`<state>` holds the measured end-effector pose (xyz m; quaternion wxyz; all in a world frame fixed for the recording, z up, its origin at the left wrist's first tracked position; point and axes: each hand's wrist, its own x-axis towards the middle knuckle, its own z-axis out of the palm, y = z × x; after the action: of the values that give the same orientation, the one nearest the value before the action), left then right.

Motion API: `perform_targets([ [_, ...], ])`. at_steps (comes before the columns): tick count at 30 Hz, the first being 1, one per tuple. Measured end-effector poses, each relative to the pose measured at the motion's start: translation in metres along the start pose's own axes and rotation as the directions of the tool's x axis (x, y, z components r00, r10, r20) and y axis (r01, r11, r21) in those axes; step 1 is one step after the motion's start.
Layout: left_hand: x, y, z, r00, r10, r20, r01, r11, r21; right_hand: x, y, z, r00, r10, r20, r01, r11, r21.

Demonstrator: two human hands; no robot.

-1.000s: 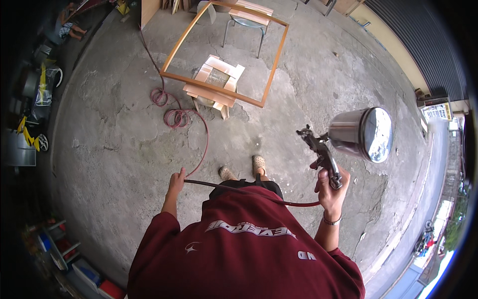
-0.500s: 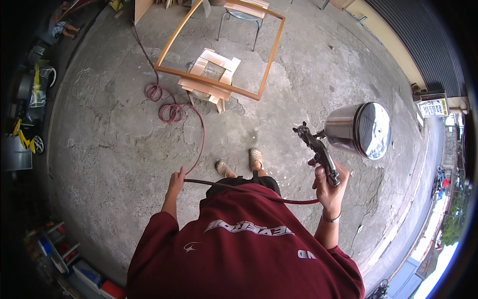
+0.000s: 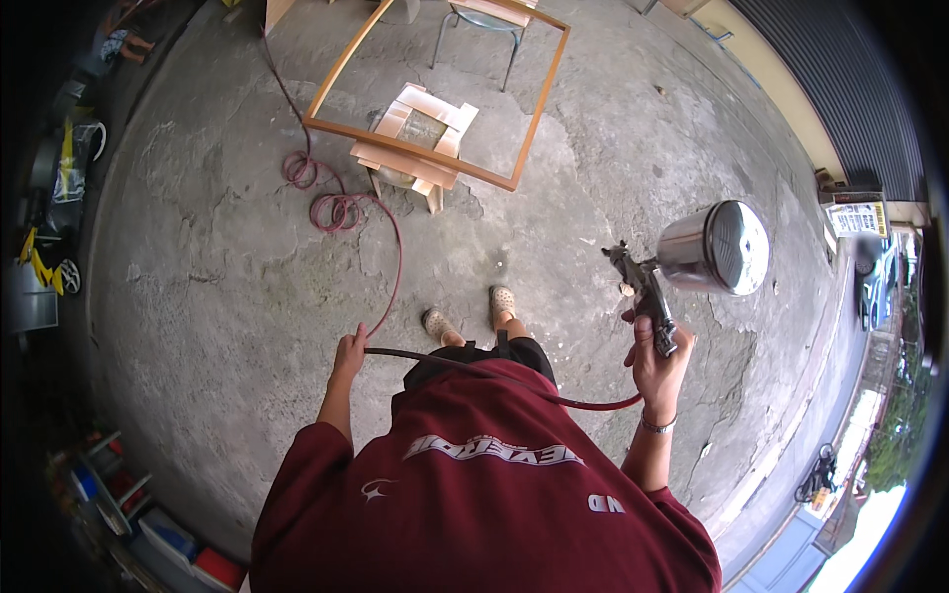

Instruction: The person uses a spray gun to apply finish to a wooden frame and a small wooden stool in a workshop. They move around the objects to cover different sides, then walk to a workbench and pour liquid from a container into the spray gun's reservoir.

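My right hand (image 3: pixel 659 373) is closed round the handle of a spray gun (image 3: pixel 645 287) with a shiny metal cup (image 3: pixel 707 249) on its side. A red air hose (image 3: pixel 593 403) runs from near that hand across my waist to my left hand (image 3: pixel 348 358), whose fingers are wrapped round it. From there the hose goes forward over the floor and lies in loops. Ahead of me, a wooden frame (image 3: pixel 415 156) rests tilted across a low stool (image 3: pixel 435 195) topped with pale boards (image 3: pixel 403 161) and, farther back, a metal-legged chair (image 3: pixel 481 25).
Rough concrete floor (image 3: pixel 227 296) stretches round my feet. Along the left edge stand yellow and black items (image 3: pixel 44 267); crates with red and blue things (image 3: pixel 178 539) sit at the lower left. A corrugated shutter (image 3: pixel 840 89) lines the right. A person's legs (image 3: pixel 129 44) show at the far upper left.
The spray gun has shifted slightly right and turned a little in my right hand's grip. My left hand still holds the hose. The view has moved slightly; a blue car now shows at the right.
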<state>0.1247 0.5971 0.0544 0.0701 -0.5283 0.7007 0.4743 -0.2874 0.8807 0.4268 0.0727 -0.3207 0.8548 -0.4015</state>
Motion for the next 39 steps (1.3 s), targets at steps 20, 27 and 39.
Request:
perform_targets([
  [20, 0.060, 0.128, -0.033, 1.000, 0.023, -0.020, -0.022, 1.000, 0.022, 0.282, 0.145, 0.045, 0.909, 0.245, -0.336, -0.254, 0.967, 0.019],
  [27, 0.132, 0.086, -0.069, 0.985, -0.144, -0.092, 0.155, 0.980, 0.126, 0.405, 0.248, 0.136, 0.911, 0.275, -0.308, -0.289, 0.957, 0.001],
  [39, 0.172, 0.108, -0.117, 0.988, -0.043, -0.149, 0.071, 0.980, 0.187, 0.288, 0.252, 0.192, 0.831, 0.491, 0.260, -0.525, 0.847, 0.079],
])
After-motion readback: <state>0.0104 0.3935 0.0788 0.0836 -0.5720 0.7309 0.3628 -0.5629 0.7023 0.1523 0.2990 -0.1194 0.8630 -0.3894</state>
